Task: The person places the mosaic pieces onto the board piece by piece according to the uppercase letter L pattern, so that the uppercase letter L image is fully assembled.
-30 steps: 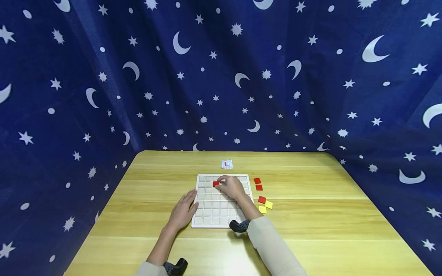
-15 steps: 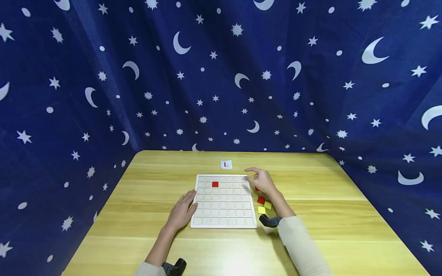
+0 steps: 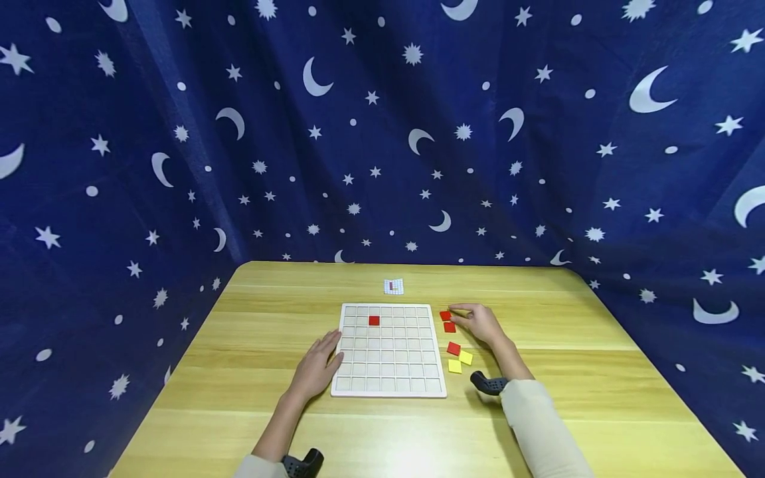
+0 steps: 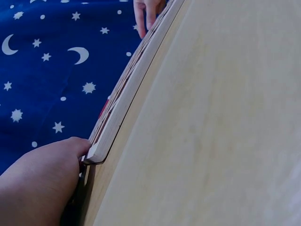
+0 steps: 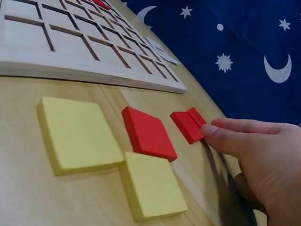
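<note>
A white square board [image 3: 392, 390] with a grid of recessed cells lies on the table. One red tile [image 3: 374, 320] sits in a cell of its second row. My left hand [image 3: 317, 366] rests against the board's left edge, fingers extended; in the left wrist view that hand [image 4: 44, 176] touches the board's corner [image 4: 101, 150]. My right hand [image 3: 481, 323] reaches to two red tiles right of the board, its thumb and index finger apart beside the farther red tile [image 3: 445, 315]. The nearer red tile [image 3: 449, 327] lies just below. Firm contact is hard to make out in the right wrist view.
Another red tile [image 3: 453, 348] and two yellow tiles, one [image 3: 465, 358] farther and one [image 3: 455, 366] nearer, lie right of the board. A small printed grid card [image 3: 393, 286] lies behind it. A dark blue curtain with stars and moons [image 3: 382, 166] surrounds the wooden table [image 3: 239, 372].
My right hand let go of the red tile in the board's second row, lifted away and moved right to the loose red tiles. My left hand stays at the board's edge.
</note>
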Available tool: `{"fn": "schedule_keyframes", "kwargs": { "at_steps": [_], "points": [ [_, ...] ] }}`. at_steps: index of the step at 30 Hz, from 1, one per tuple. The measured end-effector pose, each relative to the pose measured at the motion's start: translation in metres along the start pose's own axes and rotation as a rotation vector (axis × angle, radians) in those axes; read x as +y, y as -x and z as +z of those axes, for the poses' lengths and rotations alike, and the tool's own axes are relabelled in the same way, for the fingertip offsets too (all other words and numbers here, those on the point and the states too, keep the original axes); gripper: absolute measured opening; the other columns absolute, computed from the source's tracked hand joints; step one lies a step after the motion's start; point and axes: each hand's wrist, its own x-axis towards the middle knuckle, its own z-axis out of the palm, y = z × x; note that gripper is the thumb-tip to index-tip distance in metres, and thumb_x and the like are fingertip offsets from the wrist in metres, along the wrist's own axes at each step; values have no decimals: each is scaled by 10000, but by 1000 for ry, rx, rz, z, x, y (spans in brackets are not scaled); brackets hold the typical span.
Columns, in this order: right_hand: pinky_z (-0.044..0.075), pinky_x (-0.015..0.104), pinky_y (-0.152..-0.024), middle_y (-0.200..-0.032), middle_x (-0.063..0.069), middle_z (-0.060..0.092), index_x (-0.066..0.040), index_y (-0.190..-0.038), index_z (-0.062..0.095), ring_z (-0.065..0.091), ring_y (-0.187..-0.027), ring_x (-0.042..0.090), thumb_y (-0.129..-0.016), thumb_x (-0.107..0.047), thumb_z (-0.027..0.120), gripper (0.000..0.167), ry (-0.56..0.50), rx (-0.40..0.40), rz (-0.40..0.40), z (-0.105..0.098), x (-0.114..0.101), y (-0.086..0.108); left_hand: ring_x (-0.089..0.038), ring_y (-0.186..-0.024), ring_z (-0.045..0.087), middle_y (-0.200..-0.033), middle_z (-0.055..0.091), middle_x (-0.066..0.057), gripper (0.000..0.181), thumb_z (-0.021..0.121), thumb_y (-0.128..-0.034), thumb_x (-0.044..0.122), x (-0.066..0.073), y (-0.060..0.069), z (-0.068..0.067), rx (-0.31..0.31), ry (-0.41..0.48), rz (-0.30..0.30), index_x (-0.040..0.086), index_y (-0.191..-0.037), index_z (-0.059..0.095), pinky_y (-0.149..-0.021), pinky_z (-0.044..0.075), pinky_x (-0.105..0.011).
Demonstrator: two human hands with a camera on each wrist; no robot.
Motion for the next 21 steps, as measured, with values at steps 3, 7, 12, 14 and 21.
{"fn": "schedule_keyframes", "kwargs": {
  "at_steps": [3, 7, 12, 14, 21],
  "points": [
    [453, 357, -618, -1045, 125, 667, -89, -1130, 674, 451, -561, 139, -836, -225, 688, 325, 12, -36, -7, -2, 0, -1, -238, -1330, 308, -1427, 388, -84, 493, 513, -951, 261, 0, 0, 0, -2, 0, -3, 29, -1376, 422, -1117, 194, -391],
    [472, 375, -648, -1017, 110, 674, -95, -1082, 695, 457, -595, 105, -826, -233, 698, 291, 32, -29, -25, -2, 2, -1, -234, -1331, 307, -1429, 386, -81, 496, 514, -950, 266, 0, 1, 0, -4, 1, -4, 28, -1376, 421, -1117, 194, -392],
    [386, 268, -480, -554, 20, 510, -74, -1047, 681, 356, -485, 69, -822, -253, 707, 289, -19, 41, 13, -1, 3, 1, -230, -1332, 306, -1429, 386, -82, 497, 513, -950, 266, 0, 1, 0, -5, 0, -3, 27, -1376, 421, -1117, 195, -391],
    [254, 239, -414, -472, -31, 322, -71, -1057, 667, 242, -428, 87, -820, -253, 709, 302, -73, 74, 30, -1, -2, 1, -229, -1331, 306, -1429, 386, -82, 498, 513, -950, 269, -1, 1, 1, -5, -3, -5, 28, -1377, 420, -1116, 196, -390],
    [163, 212, -383, -480, -85, 214, -106, -1054, 671, 168, -423, 64, -808, -261, 720, 295, -120, 134, -77, 13, -39, 2, -225, -1330, 308, -1428, 389, -81, 498, 512, -951, 273, -1, 0, 1, -4, -6, -9, 32, -1377, 422, -1116, 196, -389]
  ]
}}
